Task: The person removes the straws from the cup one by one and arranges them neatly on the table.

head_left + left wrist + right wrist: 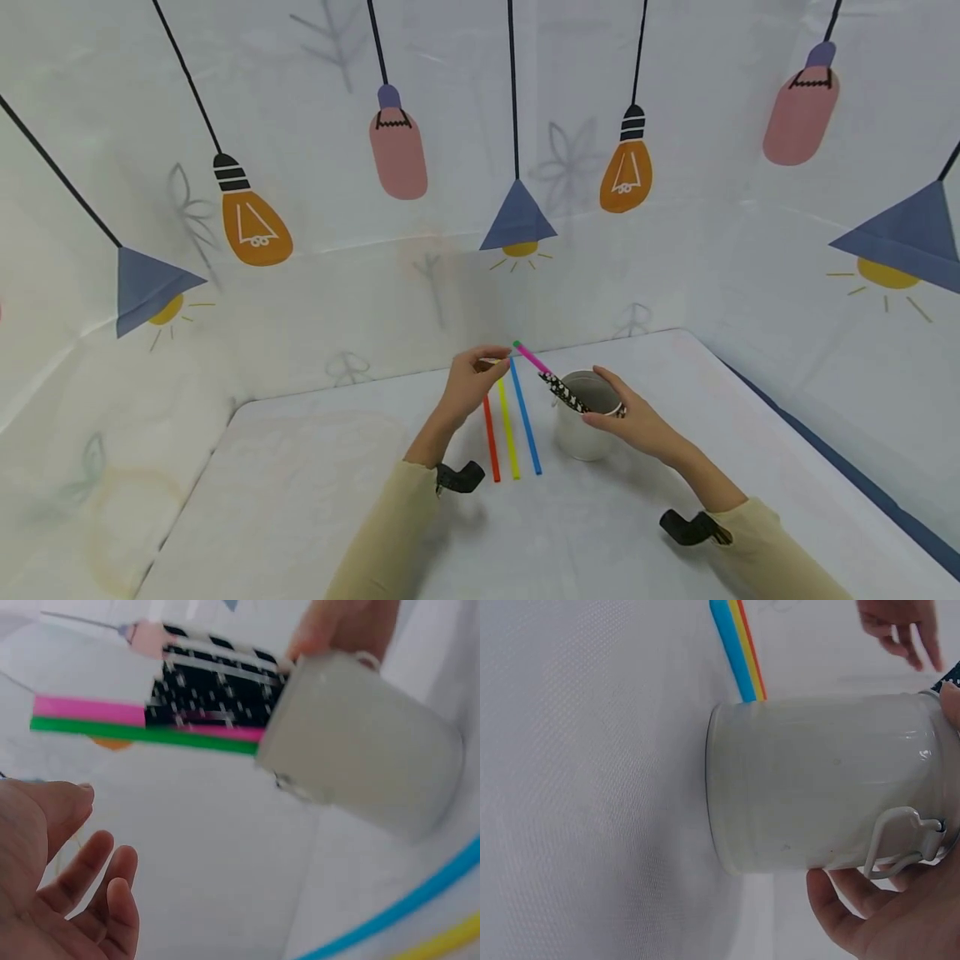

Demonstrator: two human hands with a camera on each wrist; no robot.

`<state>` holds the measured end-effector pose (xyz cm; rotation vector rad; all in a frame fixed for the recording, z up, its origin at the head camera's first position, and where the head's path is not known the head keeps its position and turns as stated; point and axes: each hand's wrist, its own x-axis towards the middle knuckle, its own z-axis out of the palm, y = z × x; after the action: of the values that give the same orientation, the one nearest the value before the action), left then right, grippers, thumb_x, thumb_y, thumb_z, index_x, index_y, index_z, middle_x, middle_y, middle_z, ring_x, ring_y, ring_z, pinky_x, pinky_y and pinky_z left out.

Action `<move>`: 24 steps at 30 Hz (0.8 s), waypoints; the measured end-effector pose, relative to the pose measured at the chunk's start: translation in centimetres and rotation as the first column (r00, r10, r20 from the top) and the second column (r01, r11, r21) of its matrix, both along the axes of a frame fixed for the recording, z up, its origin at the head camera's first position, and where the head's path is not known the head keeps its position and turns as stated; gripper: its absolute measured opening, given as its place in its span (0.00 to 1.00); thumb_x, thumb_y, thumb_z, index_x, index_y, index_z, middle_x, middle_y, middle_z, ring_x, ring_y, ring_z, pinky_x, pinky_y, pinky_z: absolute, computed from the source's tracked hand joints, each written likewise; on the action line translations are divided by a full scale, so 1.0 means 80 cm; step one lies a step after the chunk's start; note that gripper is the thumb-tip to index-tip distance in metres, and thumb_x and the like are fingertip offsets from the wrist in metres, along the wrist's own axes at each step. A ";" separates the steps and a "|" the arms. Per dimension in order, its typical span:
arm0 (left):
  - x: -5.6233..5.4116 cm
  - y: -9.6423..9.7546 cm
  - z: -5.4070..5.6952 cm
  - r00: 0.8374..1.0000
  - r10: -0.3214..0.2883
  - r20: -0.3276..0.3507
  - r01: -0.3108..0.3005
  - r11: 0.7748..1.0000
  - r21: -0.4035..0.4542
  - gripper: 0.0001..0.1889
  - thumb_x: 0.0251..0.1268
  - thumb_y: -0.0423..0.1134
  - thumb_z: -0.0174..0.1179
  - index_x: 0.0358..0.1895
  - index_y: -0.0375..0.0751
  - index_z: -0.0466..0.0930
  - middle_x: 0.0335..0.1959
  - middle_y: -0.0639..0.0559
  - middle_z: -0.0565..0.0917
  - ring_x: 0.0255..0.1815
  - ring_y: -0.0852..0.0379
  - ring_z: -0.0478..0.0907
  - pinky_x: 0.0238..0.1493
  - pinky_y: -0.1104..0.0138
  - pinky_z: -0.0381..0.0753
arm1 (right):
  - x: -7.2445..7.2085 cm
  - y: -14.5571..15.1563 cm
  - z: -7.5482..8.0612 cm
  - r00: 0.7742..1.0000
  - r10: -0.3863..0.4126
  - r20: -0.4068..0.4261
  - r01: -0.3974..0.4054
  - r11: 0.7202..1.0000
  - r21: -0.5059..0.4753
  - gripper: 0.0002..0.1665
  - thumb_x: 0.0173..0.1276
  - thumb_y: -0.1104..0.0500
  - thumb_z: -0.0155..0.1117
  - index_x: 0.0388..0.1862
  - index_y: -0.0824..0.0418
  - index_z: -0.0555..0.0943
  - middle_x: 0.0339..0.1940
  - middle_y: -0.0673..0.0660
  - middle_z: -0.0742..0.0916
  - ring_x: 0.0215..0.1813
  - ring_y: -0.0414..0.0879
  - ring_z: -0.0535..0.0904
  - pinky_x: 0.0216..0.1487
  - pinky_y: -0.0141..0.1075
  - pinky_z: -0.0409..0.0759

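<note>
The left hand (474,382), loosely spread, is hovering near the far ends of three coloured sticks (508,429) pointing forward, while the right hand (633,421) is gripping a bucket (579,437).

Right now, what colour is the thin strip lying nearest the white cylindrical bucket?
The strip is blue, clearest in the head view.

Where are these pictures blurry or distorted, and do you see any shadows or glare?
Head view: fairly sharp, with soft shadows on the white table; left wrist view: the black-patterned sticks are smeared, and the blue stick looks bent, probably lens distortion; right wrist view: small glints on the pail, with the left hand slightly soft.
</note>
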<state>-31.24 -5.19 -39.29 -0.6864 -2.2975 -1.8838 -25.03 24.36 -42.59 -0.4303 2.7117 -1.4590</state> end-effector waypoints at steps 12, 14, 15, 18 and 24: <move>0.028 0.034 0.026 0.989 -0.109 -0.101 0.112 0.993 0.033 0.14 0.68 0.33 0.61 0.55 0.38 0.81 0.53 0.47 0.80 0.49 0.53 0.79 0.45 0.64 0.80 | 0.004 -0.003 -0.003 1.000 -0.012 0.013 0.012 1.000 -0.003 0.51 0.66 0.42 0.65 0.79 0.47 0.49 0.76 0.62 0.59 0.73 0.65 0.54 0.58 0.69 0.63; 0.029 0.038 0.024 0.987 -0.110 -0.113 0.114 0.993 0.028 0.12 0.68 0.32 0.61 0.52 0.36 0.83 0.50 0.45 0.82 0.47 0.54 0.79 0.43 0.65 0.80 | 0.005 -0.003 -0.004 1.000 -0.010 0.015 0.010 1.000 -0.004 0.51 0.66 0.42 0.65 0.79 0.47 0.49 0.76 0.62 0.59 0.73 0.65 0.55 0.58 0.68 0.63; 0.030 0.039 0.024 0.986 -0.111 -0.123 0.115 0.993 0.030 0.11 0.67 0.30 0.61 0.51 0.34 0.83 0.48 0.43 0.83 0.47 0.53 0.80 0.42 0.66 0.80 | 0.005 -0.003 -0.005 1.000 -0.011 0.013 0.011 1.000 0.001 0.51 0.66 0.42 0.65 0.79 0.47 0.49 0.77 0.62 0.58 0.73 0.65 0.54 0.58 0.68 0.63; 0.034 0.043 0.027 0.983 -0.100 -0.151 0.110 0.992 0.060 0.11 0.65 0.27 0.61 0.49 0.29 0.82 0.43 0.38 0.84 0.44 0.50 0.82 0.41 0.67 0.81 | 0.004 -0.003 -0.003 1.000 -0.011 -0.002 0.011 1.000 0.009 0.51 0.66 0.42 0.65 0.79 0.47 0.48 0.77 0.62 0.57 0.73 0.66 0.53 0.58 0.69 0.62; 0.050 0.051 0.034 0.990 -0.018 -0.142 0.050 0.973 0.224 0.08 0.61 0.22 0.62 0.36 0.24 0.71 0.34 0.34 0.84 0.35 0.54 0.82 0.38 0.70 0.80 | 0.001 -0.004 0.001 1.000 -0.011 -0.012 0.011 1.000 0.011 0.52 0.66 0.42 0.65 0.80 0.51 0.48 0.77 0.63 0.58 0.73 0.66 0.53 0.58 0.69 0.62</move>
<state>-27.23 -1.08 -36.56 -0.8028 -1.9597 -2.0025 -24.93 24.08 -42.51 -0.4262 2.7345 -1.4481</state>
